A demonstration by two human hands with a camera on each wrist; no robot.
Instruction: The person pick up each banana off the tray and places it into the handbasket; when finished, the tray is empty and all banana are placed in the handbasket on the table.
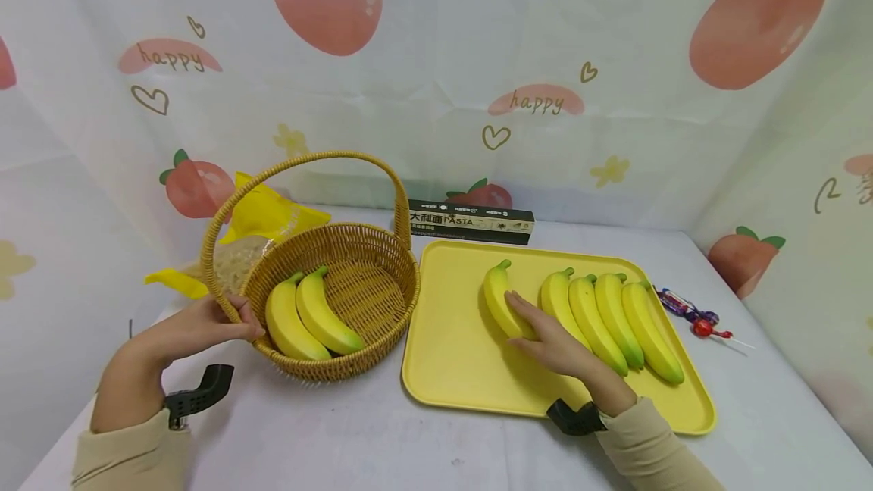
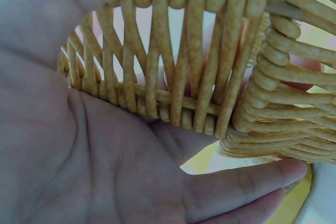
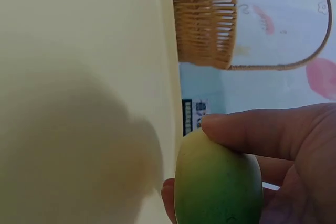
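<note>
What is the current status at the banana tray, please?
Left hand grips basket rim. Right hand grips leftmost tray banana. Nothing in the way.

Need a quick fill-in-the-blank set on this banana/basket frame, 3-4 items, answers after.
1. The wicker basket holds ____ bananas.
2. The right hand has its grip on the leftmost banana of the ____ on the yellow tray.
3. The left hand holds the basket by its ____.
4. The dark pasta box lies ____ the tray, by the backdrop.

Missing words: two; five; rim; behind
</note>
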